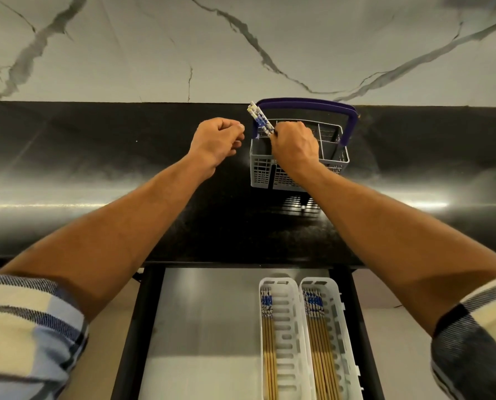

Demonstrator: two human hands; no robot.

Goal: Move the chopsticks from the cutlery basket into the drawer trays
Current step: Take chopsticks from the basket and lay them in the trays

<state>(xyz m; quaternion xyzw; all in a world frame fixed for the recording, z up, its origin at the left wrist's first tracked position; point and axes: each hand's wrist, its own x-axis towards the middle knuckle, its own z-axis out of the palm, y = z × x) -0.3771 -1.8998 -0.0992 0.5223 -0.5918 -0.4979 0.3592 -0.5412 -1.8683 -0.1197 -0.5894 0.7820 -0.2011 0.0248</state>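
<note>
Fingers of the left hand (216, 141) are curling loosely on nothing above the black table (96, 157); the right hand (294, 145) is gripping blue-and-white patterned chopsticks (259, 118) sticking from the grey cutlery basket (298, 157), while two white drawer trays (290, 336) are holding more bamboo-shafted chopsticks

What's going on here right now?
A person is emptying a cutlery basket on the dark counter. The right hand grips a few chopsticks at the basket's rim; the left hand hovers beside it, loosely curled and empty. Below, both white trays in the open drawer already hold chopsticks.
</note>
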